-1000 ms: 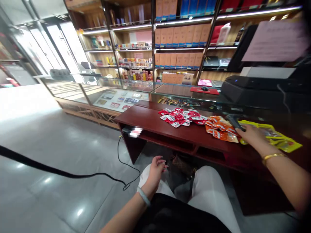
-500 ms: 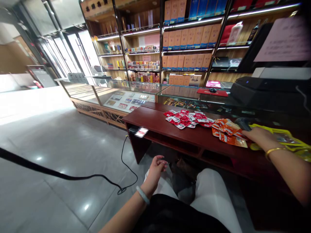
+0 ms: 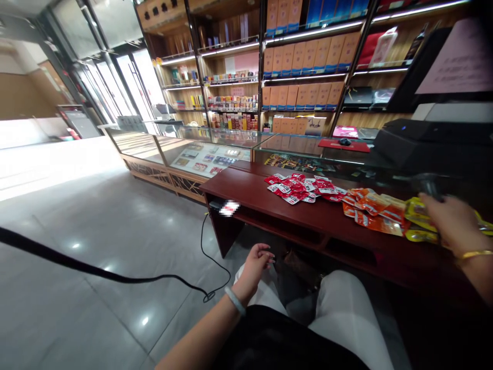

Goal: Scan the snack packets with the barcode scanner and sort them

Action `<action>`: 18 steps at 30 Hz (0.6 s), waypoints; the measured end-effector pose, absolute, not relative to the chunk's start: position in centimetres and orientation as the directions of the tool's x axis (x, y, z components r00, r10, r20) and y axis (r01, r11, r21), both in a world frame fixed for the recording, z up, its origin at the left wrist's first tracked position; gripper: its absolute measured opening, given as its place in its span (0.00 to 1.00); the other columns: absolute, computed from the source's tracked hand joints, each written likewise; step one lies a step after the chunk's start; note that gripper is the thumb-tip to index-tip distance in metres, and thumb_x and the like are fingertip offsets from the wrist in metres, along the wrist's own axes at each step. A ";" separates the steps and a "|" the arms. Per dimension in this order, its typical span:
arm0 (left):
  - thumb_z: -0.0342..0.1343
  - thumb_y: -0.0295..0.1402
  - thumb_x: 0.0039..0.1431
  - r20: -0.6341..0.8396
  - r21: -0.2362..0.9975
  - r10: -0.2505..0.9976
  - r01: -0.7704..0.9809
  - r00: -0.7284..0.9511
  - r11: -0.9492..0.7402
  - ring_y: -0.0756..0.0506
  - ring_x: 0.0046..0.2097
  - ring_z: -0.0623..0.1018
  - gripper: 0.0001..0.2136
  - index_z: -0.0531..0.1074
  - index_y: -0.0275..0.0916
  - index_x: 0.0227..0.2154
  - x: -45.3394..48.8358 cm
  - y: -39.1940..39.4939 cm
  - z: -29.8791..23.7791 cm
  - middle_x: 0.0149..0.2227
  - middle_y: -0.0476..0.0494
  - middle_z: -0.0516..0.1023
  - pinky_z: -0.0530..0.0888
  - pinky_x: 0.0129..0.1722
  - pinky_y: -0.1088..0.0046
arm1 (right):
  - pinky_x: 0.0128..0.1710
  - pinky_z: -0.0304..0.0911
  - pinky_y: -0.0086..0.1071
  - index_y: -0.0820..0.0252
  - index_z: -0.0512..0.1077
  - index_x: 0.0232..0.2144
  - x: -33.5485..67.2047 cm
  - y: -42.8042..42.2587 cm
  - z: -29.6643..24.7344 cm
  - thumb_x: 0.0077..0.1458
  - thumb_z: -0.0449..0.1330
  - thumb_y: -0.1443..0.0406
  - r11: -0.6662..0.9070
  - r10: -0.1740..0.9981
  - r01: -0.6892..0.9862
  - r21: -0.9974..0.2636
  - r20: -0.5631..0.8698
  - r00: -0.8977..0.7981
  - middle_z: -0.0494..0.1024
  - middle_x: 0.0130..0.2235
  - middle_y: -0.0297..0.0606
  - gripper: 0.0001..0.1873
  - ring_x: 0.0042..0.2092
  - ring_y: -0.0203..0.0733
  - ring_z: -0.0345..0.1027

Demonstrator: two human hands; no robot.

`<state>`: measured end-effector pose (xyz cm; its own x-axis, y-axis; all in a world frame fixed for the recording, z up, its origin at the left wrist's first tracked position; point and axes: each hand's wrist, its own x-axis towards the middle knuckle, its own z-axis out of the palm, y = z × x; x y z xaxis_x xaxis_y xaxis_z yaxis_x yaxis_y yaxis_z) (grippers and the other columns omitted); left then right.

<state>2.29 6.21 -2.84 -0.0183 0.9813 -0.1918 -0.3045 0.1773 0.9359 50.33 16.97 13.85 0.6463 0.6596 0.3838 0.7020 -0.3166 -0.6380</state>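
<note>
My right hand, smeared by motion, is wrapped round a black handheld barcode scanner. It is raised over the yellow packets at the right of the dark red desk. Left of those lie orange packets, overlapping one another. Several small red and white packets form a loose pile further left. Above my lap hangs my left hand, fingers loosely bent and apart, with nothing in it.
Behind the desk runs a glass display counter. A black machine stands at the right, near a mouse on a red mat. Boxed goods fill the shelves. A black cable crosses the floor at left.
My right hand has lifted off the orange packets and moved right with the scanner, uncovering more of the yellow packets. My left hand stays over my lap. The whole view has shifted slightly.
</note>
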 end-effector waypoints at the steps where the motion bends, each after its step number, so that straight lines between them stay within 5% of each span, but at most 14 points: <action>1: 0.59 0.34 0.48 -0.182 0.938 0.983 -0.301 -0.014 0.170 0.52 0.29 0.75 0.16 0.66 0.37 0.41 2.4 6.4 -2.7 0.32 0.46 0.76 0.70 0.28 0.77 | 0.30 0.59 0.45 0.59 0.70 0.21 49.4 16.2 14.2 0.48 0.62 0.56 -0.291 0.591 0.616 -0.732 0.369 0.717 0.72 0.24 0.48 0.13 0.30 0.55 0.69; 3: 0.60 0.35 0.48 -0.142 0.947 0.990 -0.291 -0.009 0.133 0.52 0.29 0.75 0.16 0.66 0.37 0.40 2.6 7.1 -2.2 0.32 0.46 0.75 0.70 0.28 0.77 | 0.28 0.62 0.41 0.58 0.69 0.25 47.5 14.9 15.1 0.49 0.60 0.60 0.096 0.478 0.379 -0.920 0.377 0.794 0.70 0.25 0.39 0.07 0.25 0.45 0.66; 6: 0.62 0.38 0.47 -0.025 0.966 0.999 -0.257 -0.041 0.014 0.52 0.29 0.75 0.17 0.66 0.37 0.39 2.8 9.3 0.0 0.30 0.47 0.74 0.70 0.29 0.76 | 0.25 0.64 0.33 0.59 0.68 0.25 45.0 13.3 16.0 0.38 0.65 0.68 0.452 0.624 0.024 -0.892 0.336 0.706 0.69 0.24 0.33 0.09 0.24 0.37 0.64; 9: 0.61 0.40 0.49 0.125 0.968 0.990 -0.210 -0.073 -0.137 0.50 0.32 0.76 0.18 0.67 0.38 0.41 3.0 12.8 3.6 0.33 0.46 0.75 0.72 0.32 0.75 | 0.22 0.63 0.29 0.60 0.69 0.29 42.7 11.4 16.1 0.33 0.70 0.69 0.449 0.765 -0.162 -0.879 0.284 0.578 0.69 0.23 0.31 0.18 0.24 0.35 0.64; 13: 0.57 0.40 0.55 0.263 0.960 0.959 -0.075 -0.101 -0.271 0.48 0.36 0.76 0.16 0.69 0.38 0.43 3.3 18.6 8.2 0.37 0.43 0.76 0.73 0.38 0.72 | 0.21 0.60 0.27 0.58 0.67 0.29 37.4 8.3 15.3 0.45 0.69 0.60 0.243 0.937 -0.413 -0.878 0.101 0.335 0.63 0.20 0.27 0.15 0.19 0.29 0.54; 16: 0.55 0.39 0.57 0.325 0.921 0.942 0.254 -0.078 -0.297 0.46 0.39 0.76 0.15 0.72 0.38 0.44 3.5 23.4 10.1 0.38 0.41 0.76 0.71 0.41 0.69 | 0.21 0.57 0.28 0.57 0.69 0.31 32.2 6.6 14.3 0.55 0.60 0.53 0.093 0.987 -0.598 -0.796 -0.005 0.160 0.56 0.20 0.25 0.14 0.18 0.27 0.44; 18: 0.56 0.39 0.57 0.371 0.788 0.929 0.530 -0.002 -0.314 0.43 0.42 0.75 0.14 0.74 0.37 0.43 3.6 26.6 10.6 0.40 0.38 0.76 0.70 0.45 0.66 | 0.20 0.55 0.30 0.54 0.71 0.38 29.0 6.4 13.5 0.58 0.55 0.49 0.040 0.991 -0.665 -0.746 -0.054 0.120 0.53 0.21 0.26 0.18 0.18 0.29 0.42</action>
<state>3.57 26.65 10.64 -0.0018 0.9287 0.3708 0.5297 -0.3136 0.7881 29.02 6.38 13.48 0.1197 0.9913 -0.0539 -0.6652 0.0398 -0.7456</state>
